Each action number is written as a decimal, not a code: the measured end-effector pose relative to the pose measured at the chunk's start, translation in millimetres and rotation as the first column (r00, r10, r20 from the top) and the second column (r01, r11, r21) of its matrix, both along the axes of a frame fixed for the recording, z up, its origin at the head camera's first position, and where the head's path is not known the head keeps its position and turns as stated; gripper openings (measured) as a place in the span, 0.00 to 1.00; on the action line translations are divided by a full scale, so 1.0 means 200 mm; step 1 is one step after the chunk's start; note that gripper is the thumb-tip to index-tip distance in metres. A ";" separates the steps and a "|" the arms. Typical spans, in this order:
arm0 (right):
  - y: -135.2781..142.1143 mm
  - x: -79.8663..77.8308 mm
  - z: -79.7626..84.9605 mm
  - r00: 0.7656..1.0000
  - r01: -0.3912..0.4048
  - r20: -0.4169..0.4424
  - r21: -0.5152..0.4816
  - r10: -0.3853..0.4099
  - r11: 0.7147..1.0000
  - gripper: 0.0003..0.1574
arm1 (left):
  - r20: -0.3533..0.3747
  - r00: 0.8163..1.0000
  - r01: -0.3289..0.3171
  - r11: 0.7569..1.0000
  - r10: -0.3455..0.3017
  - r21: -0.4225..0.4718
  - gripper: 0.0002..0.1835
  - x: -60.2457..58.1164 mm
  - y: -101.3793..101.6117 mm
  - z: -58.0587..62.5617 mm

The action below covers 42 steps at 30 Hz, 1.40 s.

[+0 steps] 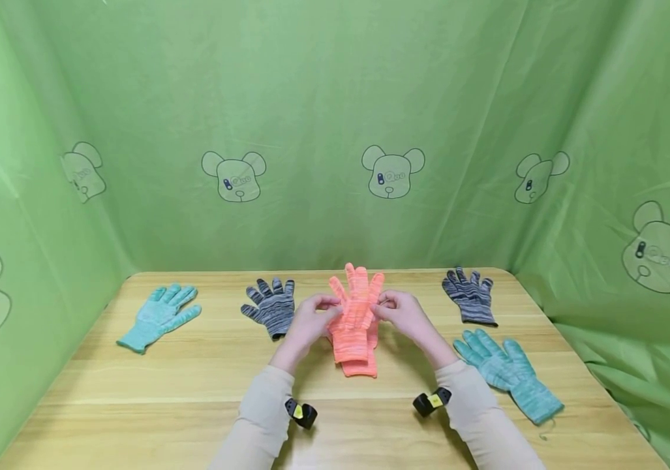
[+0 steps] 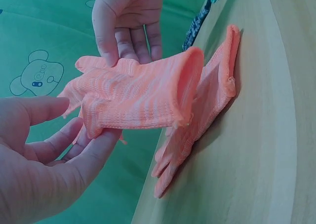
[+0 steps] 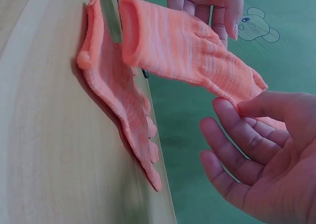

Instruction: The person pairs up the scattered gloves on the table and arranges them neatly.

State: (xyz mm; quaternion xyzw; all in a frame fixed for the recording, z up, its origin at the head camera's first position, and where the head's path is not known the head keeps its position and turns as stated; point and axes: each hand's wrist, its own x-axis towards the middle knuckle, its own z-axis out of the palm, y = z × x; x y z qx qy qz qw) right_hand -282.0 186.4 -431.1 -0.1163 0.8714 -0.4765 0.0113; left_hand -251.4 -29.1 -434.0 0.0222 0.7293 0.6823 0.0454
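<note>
At the middle of the table, an orange-and-white knit glove (image 1: 353,313) is held above a second orange glove (image 3: 111,81) that lies on the tabletop. Its fingers point away from me and its cuff faces me. My left hand (image 1: 312,321) grips the held glove's left edge, with fingertips against the knit in the left wrist view. On the other side, my right hand (image 3: 266,155) pinches the right edge between thumb and index finger, the other fingers loosely bent below. The lower glove is partly hidden in the head view.
Grey-black striped gloves lie at the back, one left of centre (image 1: 274,307) and one at right (image 1: 470,297). A teal glove (image 1: 161,316) rests at far left, another teal glove (image 1: 505,372) beside my right forearm. Green curtains (image 1: 311,130) surround the wooden table (image 1: 164,411).
</note>
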 end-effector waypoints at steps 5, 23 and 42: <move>0.01 -0.01 0.00 1.000 -0.017 0.012 0.000 0.017 1.000 0.09 | 0.007 1.000 0.006 1.000 -0.006 0.015 0.16 0.00 0.00 0.00; 0.05 -0.03 -0.02 0.991 -0.073 0.114 0.038 0.068 0.997 0.04 | 0.068 0.994 0.086 0.995 -0.089 0.041 0.16 -0.01 -0.02 -0.02; 0.06 -0.06 -0.08 0.987 -0.083 0.146 0.081 0.071 0.993 0.03 | 0.091 0.982 0.166 0.986 -0.164 -0.011 0.17 -0.01 -0.03 -0.04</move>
